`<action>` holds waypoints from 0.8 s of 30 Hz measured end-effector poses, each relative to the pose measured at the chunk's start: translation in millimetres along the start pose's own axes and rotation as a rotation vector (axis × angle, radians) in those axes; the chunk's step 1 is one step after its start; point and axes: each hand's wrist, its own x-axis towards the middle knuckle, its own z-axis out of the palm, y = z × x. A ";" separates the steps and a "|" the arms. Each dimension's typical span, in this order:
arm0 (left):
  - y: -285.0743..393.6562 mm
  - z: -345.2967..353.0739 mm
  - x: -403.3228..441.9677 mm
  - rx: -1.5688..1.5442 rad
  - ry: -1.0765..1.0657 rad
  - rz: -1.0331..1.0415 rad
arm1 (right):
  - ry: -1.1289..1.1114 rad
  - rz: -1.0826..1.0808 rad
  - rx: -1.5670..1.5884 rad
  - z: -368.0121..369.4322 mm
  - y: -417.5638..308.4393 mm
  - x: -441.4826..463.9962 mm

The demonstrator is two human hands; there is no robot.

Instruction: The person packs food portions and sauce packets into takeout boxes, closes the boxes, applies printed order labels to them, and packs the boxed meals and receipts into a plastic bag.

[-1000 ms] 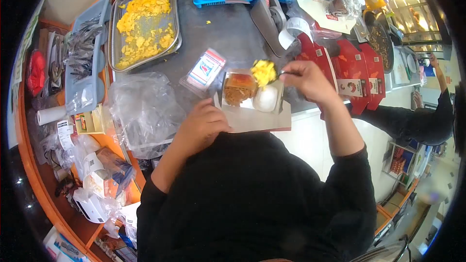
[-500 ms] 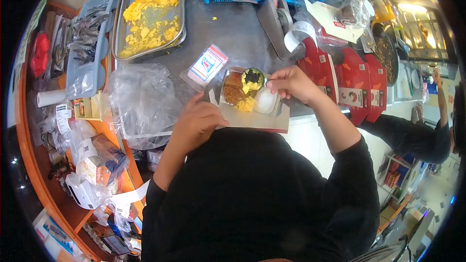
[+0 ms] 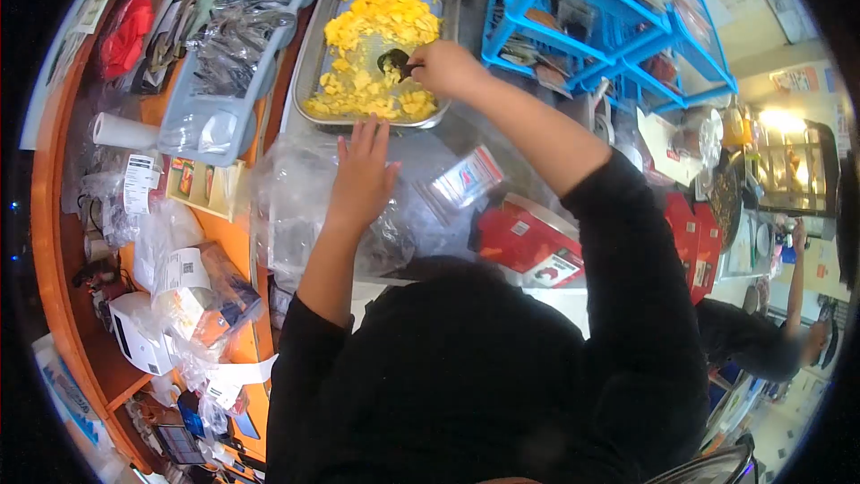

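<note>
A dark, smooth table [image 3: 470,130] carries everything here. Blue baskets [image 3: 612,61] of rigid openwork plastic stand at its far side, apparently there to keep small packets sorted. The oblong tray [image 3: 315,54], metal with rounded corners and a mesh-like wall, sits within the right arm's reach, presumably so its contents are handy. A crinkled, see-through plastic bag [image 3: 300,206] lies loosely just left of the left forearm. Inside the tray, soft yellow crumbles, apparently cooked egg [image 3: 385,18], are heaped at the far end and scattered thinner nearer. The left hand [image 3: 363,168] is released, fingers spread at the tray's near rim, perhaps steadying it; whether they press on it I cannot tell. The right hand [image 3: 448,70] has its grip closed around the handle of a dark, rounded spoon [image 3: 392,63], whose bowl is down among the crumbles, seemingly held low for control.
</note>
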 end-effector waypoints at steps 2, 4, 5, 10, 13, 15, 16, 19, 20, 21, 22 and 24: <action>-13.5 8.6 3.0 -0.007 -0.002 -0.010 | 0.014 -0.032 -0.210 25.7 -1.2 34.5; -17.5 13.3 2.2 -0.069 0.029 -0.005 | 0.008 -0.068 -0.312 52.3 5.4 62.6; -18.1 12.6 1.9 -0.072 0.018 -0.013 | -0.031 -0.150 -0.268 58.3 9.3 67.2; -17.1 0.3 -1.6 -0.090 -0.006 -0.016 | -0.214 -0.588 -0.586 24.8 15.8 42.4; -17.5 5.9 -0.9 -0.068 0.019 -0.023 | -0.245 -0.704 -0.602 13.5 20.3 30.9; -14.8 3.8 0.6 -0.025 0.017 -0.024 | -0.238 -0.735 -0.684 2.5 24.1 29.2; -13.9 2.8 -0.7 -0.001 0.012 -0.028 | -0.215 -0.736 -0.748 -5.3 28.6 31.9; -14.3 2.2 -1.4 0.036 -0.001 -0.021 | -0.193 -0.711 -0.759 -19.1 43.0 25.5; -14.2 2.6 -1.2 0.036 -0.001 -0.022 | -0.194 -0.697 -0.735 -22.0 46.2 23.5; -13.9 3.7 -1.2 0.035 -0.001 -0.023 | -0.213 -0.682 -0.687 -19.0 45.8 20.1; -13.5 4.7 -1.0 0.033 -0.001 -0.022 | -0.232 -0.665 -0.639 -12.1 43.9 14.1; -13.2 5.8 -0.7 0.024 0.011 -0.020 | -0.274 -0.608 -0.586 -7.5 38.6 6.3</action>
